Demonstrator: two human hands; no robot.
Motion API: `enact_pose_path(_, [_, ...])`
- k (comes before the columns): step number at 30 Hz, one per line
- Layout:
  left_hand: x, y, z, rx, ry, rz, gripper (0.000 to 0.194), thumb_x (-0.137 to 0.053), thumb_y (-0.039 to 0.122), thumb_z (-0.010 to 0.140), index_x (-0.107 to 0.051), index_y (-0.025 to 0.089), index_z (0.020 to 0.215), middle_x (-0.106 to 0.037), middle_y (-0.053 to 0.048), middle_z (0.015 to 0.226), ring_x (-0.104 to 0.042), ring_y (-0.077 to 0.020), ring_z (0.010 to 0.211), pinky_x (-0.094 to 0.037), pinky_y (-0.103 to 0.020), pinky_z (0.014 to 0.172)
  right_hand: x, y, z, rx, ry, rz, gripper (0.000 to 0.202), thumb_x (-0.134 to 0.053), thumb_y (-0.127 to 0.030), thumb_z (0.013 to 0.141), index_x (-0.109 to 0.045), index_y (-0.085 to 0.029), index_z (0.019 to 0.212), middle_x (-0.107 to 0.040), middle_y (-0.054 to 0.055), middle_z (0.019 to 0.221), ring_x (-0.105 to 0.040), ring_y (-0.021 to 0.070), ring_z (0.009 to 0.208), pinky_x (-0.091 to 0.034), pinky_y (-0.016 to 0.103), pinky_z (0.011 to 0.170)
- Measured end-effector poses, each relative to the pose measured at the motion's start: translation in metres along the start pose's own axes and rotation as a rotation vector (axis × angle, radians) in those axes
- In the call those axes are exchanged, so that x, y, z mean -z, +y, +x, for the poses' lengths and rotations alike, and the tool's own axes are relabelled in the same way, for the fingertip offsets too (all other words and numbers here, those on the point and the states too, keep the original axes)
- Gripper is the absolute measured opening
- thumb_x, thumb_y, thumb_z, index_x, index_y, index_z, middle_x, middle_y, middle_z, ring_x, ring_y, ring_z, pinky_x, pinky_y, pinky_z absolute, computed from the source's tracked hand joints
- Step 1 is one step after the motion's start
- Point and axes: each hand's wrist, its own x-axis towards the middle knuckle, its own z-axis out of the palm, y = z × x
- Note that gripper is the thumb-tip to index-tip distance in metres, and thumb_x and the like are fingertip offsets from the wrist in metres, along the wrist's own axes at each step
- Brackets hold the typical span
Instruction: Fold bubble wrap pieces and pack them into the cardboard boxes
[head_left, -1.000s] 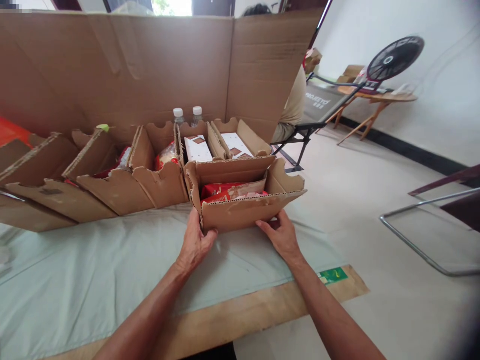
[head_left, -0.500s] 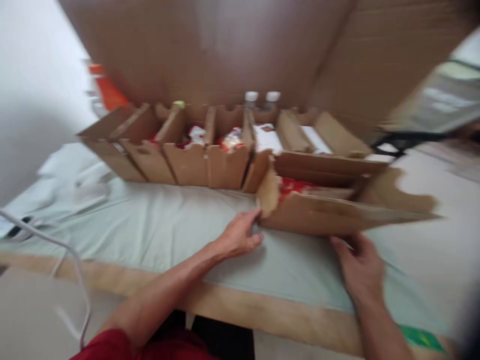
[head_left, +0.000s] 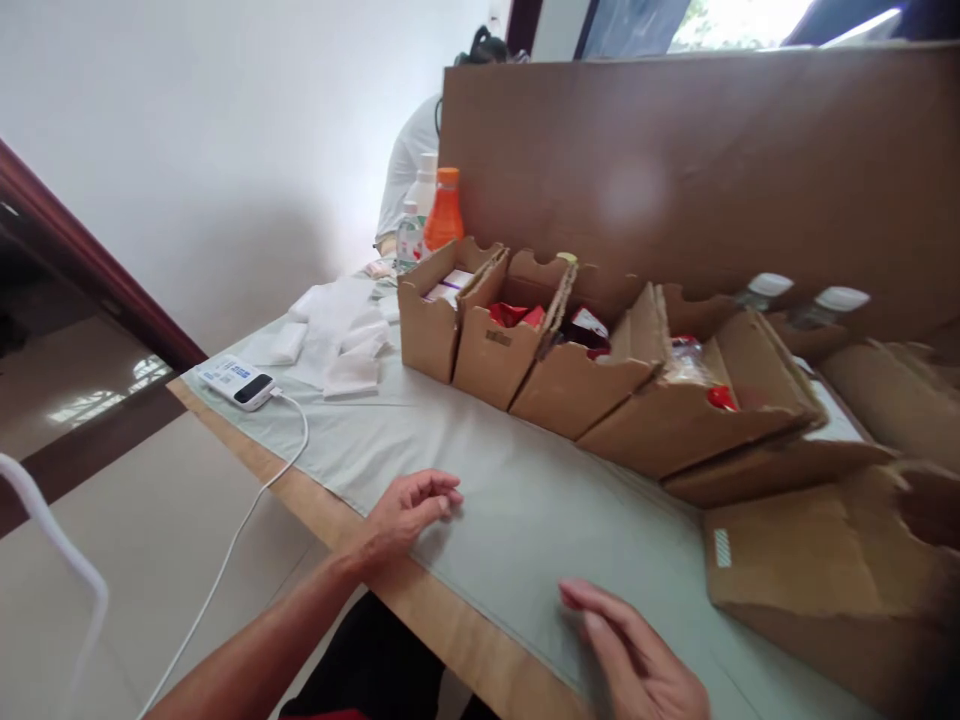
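Note:
My left hand point(head_left: 409, 512) rests near the front edge of the cloth-covered table point(head_left: 495, 510), fingers loosely bent and holding nothing. At the lower right my right hand point(head_left: 641, 655) hovers over or lies on the cloth, fingers extended, also holding nothing. Right of it, apart from the fingers, sits a cardboard box point(head_left: 795, 550) turned sideways. Behind both hands runs a row of open cardboard bins point(head_left: 585, 390). Red packets point(head_left: 517, 315) show in one bin, a clear wrapped packet point(head_left: 686, 360) in another, and white boxes point(head_left: 454, 285) in the leftmost.
White tissues point(head_left: 337, 330) and a white power bank point(head_left: 236, 382) with a cable lie on the left. Bottles, one an orange bottle point(head_left: 444, 215), stand behind the bins. A tall cardboard panel point(head_left: 675, 160) rises at the back, with a person point(head_left: 409, 150) partly hidden behind it.
My view has swung left. Both hands have come away from the sideways cardboard box, which now stands at the right of the view, in front of the row.

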Motion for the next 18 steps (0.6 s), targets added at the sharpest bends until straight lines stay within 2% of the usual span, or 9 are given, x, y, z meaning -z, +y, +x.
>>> enact_pose_path(3, [-0.006, -0.004, -0.009, -0.073, 0.082, 0.009, 0.033, -0.053, 0.025, 0.090, -0.069, 0.017, 0.118, -0.075, -0.012, 0.108, -0.068, -0.0222, 0.097, -0.052, -0.037, 0.089, -0.061, -0.062, 0.050, 0.198, -0.187, 0.020, 0.027, -0.059, -0.040, 0.090, -0.081, -0.024, 0.093, -0.081, 0.008, 0.097, -0.077, 0.0253, 0.093, -0.063, 0.035, 0.086])
enact_pose_path(6, [-0.011, -0.002, -0.009, -0.163, 0.090, 0.051, 0.032, -0.059, 0.015, 0.078, -0.075, 0.019, 0.105, -0.075, -0.010, 0.103, -0.066, -0.0255, 0.101, -0.050, -0.039, 0.094, -0.126, -0.111, 0.110, 0.367, -0.359, 0.065, 0.027, -0.057, -0.031, 0.088, -0.080, -0.025, 0.101, -0.078, 0.008, 0.113, -0.073, 0.0252, 0.107, -0.060, 0.035, 0.086])
enact_pose_path(9, [-0.011, -0.003, -0.003, -0.210, 0.097, 0.075, 0.034, -0.057, 0.012, 0.075, -0.076, 0.019, 0.103, -0.075, -0.010, 0.100, -0.067, -0.0266, 0.098, -0.051, -0.039, 0.090, -0.197, -0.152, 0.165, 0.342, -0.540, 0.133, 0.031, -0.066, -0.024, 0.078, -0.080, -0.026, 0.106, -0.068, 0.008, 0.137, -0.062, 0.0288, 0.128, -0.056, 0.039, 0.093])
enact_pose_path(11, [-0.010, -0.004, 0.001, -0.218, 0.103, 0.081, 0.031, -0.056, 0.013, 0.074, -0.075, 0.019, 0.098, -0.075, -0.009, 0.095, -0.067, -0.0253, 0.091, -0.052, -0.038, 0.085, -0.242, -0.174, 0.193, 0.281, -0.566, 0.178, 0.035, -0.073, -0.025, 0.075, -0.080, -0.026, 0.109, -0.067, 0.008, 0.140, -0.056, 0.0299, 0.136, -0.049, 0.043, 0.106])
enact_pose_path(13, [-0.009, -0.006, 0.004, -0.222, 0.101, 0.081, 0.029, -0.056, 0.012, 0.071, -0.074, 0.020, 0.093, -0.074, -0.008, 0.090, -0.066, -0.0243, 0.088, -0.051, -0.037, 0.083, -0.277, -0.192, 0.211, 0.246, -0.553, 0.208, 0.038, -0.075, -0.025, 0.075, -0.078, -0.023, 0.113, -0.069, 0.008, 0.136, -0.057, 0.0302, 0.135, -0.044, 0.047, 0.113])
enact_pose_path(15, [-0.010, -0.007, 0.004, -0.221, 0.101, 0.068, 0.028, -0.056, 0.011, 0.069, -0.073, 0.020, 0.089, -0.073, -0.007, 0.088, -0.065, -0.0241, 0.087, -0.050, -0.036, 0.083, -0.291, -0.202, 0.217, 0.229, -0.527, 0.234, 0.038, -0.071, -0.024, 0.078, -0.077, -0.019, 0.115, -0.072, 0.010, 0.131, -0.061, 0.0297, 0.129, -0.044, 0.047, 0.113])
enact_pose_path(16, [-0.011, -0.007, 0.004, -0.216, 0.105, 0.054, 0.027, -0.056, 0.011, 0.070, -0.073, 0.019, 0.089, -0.073, -0.008, 0.087, -0.065, -0.0242, 0.088, -0.050, -0.037, 0.083, -0.288, -0.204, 0.215, 0.225, -0.512, 0.247, 0.037, -0.068, -0.024, 0.080, -0.076, -0.018, 0.116, -0.072, 0.010, 0.130, -0.063, 0.0287, 0.126, -0.045, 0.047, 0.112])
enact_pose_path(18, [-0.011, -0.008, 0.003, -0.192, 0.122, 0.009, 0.029, -0.056, 0.012, 0.073, -0.074, 0.018, 0.094, -0.074, -0.009, 0.090, -0.066, -0.0241, 0.087, -0.050, -0.037, 0.082, -0.263, -0.202, 0.201, 0.250, -0.475, 0.306, 0.035, -0.065, -0.028, 0.084, -0.076, -0.019, 0.116, -0.073, 0.008, 0.128, -0.065, 0.0265, 0.122, -0.047, 0.044, 0.110])
